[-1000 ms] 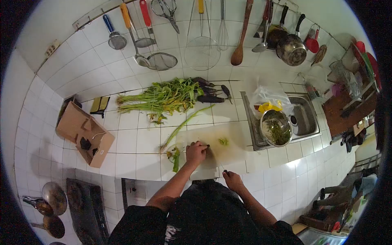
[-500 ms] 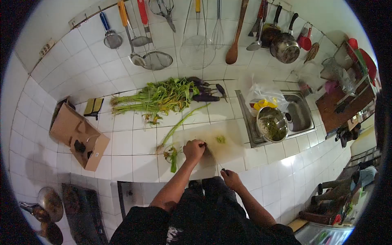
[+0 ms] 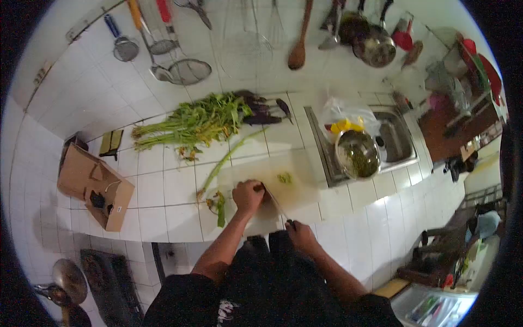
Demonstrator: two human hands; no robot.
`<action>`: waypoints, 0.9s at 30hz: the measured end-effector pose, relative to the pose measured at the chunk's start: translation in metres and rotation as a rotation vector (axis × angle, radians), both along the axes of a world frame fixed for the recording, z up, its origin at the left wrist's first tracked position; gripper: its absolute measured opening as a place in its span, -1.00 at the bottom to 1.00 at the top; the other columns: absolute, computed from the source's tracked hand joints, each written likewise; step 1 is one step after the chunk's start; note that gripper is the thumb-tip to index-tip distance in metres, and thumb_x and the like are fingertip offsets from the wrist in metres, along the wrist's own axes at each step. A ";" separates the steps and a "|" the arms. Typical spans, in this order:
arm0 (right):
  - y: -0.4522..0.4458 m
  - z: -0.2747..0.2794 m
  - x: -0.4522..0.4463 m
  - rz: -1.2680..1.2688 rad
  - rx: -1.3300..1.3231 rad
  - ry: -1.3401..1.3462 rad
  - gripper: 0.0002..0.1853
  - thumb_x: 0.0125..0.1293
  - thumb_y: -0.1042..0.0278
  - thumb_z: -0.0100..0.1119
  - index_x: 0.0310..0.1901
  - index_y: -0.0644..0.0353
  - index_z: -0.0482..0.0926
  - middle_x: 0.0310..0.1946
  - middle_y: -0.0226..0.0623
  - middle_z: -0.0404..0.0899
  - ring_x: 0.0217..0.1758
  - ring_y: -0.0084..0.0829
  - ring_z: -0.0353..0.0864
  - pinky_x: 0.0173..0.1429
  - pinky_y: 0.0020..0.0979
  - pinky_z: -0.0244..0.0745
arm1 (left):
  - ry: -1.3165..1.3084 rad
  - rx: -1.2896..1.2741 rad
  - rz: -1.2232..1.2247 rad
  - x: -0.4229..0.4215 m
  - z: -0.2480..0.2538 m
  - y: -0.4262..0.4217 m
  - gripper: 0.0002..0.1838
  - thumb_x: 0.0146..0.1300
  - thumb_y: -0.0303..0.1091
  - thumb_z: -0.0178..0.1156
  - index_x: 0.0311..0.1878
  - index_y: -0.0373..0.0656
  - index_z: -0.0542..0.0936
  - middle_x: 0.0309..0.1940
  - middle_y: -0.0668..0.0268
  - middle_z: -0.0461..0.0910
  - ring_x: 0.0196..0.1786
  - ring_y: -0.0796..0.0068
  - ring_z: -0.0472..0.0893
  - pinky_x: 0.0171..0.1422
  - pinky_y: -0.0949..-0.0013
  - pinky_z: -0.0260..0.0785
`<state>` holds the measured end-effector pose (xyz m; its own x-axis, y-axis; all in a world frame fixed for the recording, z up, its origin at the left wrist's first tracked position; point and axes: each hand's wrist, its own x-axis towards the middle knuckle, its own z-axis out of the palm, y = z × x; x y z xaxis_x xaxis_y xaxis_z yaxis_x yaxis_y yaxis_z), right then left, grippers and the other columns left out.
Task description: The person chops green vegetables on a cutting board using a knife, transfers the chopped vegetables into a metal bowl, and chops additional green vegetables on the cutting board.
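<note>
My right hand is closed round the dark handle of a knife, whose blade points up and left over a pale cutting board. At the blade's tip, my left hand is closed on a small dark piece too hidden to name. Chopped green bits lie on the board, right of my left hand. Left of the board are a long green stalk and a leafy scrap.
Leafy greens and dark eggplants lie at the back. A steel bowl sits by the sink. An open cardboard box stands at the left. Utensils, including a wooden spoon, hang on the wall.
The view has shifted and tilted, so the counter items appear further left. The knife blade shows more clearly beside my left hand. Both hands keep their grips.
</note>
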<state>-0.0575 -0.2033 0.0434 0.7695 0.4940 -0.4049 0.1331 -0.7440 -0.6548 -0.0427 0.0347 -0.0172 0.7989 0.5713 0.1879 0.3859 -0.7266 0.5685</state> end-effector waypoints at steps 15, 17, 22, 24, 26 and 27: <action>0.005 0.007 0.004 0.018 -0.080 -0.033 -0.53 0.44 -0.02 -0.09 -0.21 0.34 0.48 -0.44 0.24 0.57 -0.24 0.27 0.57 -0.11 0.15 0.42 | 0.079 -0.067 0.042 0.003 0.006 0.001 -0.81 -0.08 -0.16 0.40 -0.34 0.09 0.75 -0.34 0.46 0.70 -0.21 0.23 0.63 -0.15 0.10 0.45; 0.007 0.007 0.003 0.006 -0.083 -0.011 -0.53 0.44 -0.02 -0.08 -0.21 0.35 0.48 -0.43 0.24 0.58 -0.23 0.27 0.57 -0.10 0.15 0.42 | 0.043 -0.054 0.025 0.001 0.007 0.000 -0.81 -0.09 -0.15 0.40 -0.34 0.09 0.75 -0.34 0.45 0.70 -0.21 0.23 0.63 -0.14 0.10 0.45; 0.011 -0.002 0.004 -0.010 -0.093 0.023 -0.53 0.44 0.00 -0.07 -0.24 0.36 0.49 -0.40 0.25 0.58 -0.19 0.28 0.57 -0.06 0.15 0.41 | 0.078 -0.057 0.026 0.002 0.007 0.001 -0.80 -0.08 -0.15 0.39 -0.34 0.09 0.75 -0.33 0.43 0.70 -0.21 0.23 0.63 -0.11 0.11 0.46; 0.017 -0.006 0.007 0.033 0.050 -0.012 -0.53 0.44 0.01 -0.07 -0.22 0.39 0.51 -0.37 0.26 0.58 -0.17 0.28 0.56 -0.04 0.13 0.42 | 0.089 -0.042 -0.001 0.002 0.005 0.002 -0.79 -0.08 -0.14 0.39 -0.33 0.08 0.75 -0.31 0.40 0.70 -0.18 0.23 0.63 -0.09 0.09 0.45; 0.034 -0.007 0.012 0.009 0.051 -0.006 -0.53 0.43 0.01 -0.07 -0.20 0.39 0.51 -0.35 0.27 0.58 -0.16 0.28 0.56 -0.04 0.12 0.43 | 0.111 -0.073 0.003 0.001 0.012 0.000 -0.80 -0.08 -0.15 0.39 -0.32 0.09 0.75 -0.30 0.39 0.70 -0.17 0.23 0.64 -0.08 0.09 0.46; 0.040 -0.006 0.017 -0.009 0.061 -0.011 -0.52 0.43 0.00 -0.06 -0.17 0.39 0.52 -0.34 0.28 0.58 -0.15 0.29 0.56 -0.04 0.11 0.44 | 0.123 -0.095 0.014 0.003 0.014 0.001 -0.80 -0.07 -0.16 0.39 -0.32 0.09 0.75 -0.29 0.38 0.70 -0.17 0.23 0.64 -0.07 0.09 0.46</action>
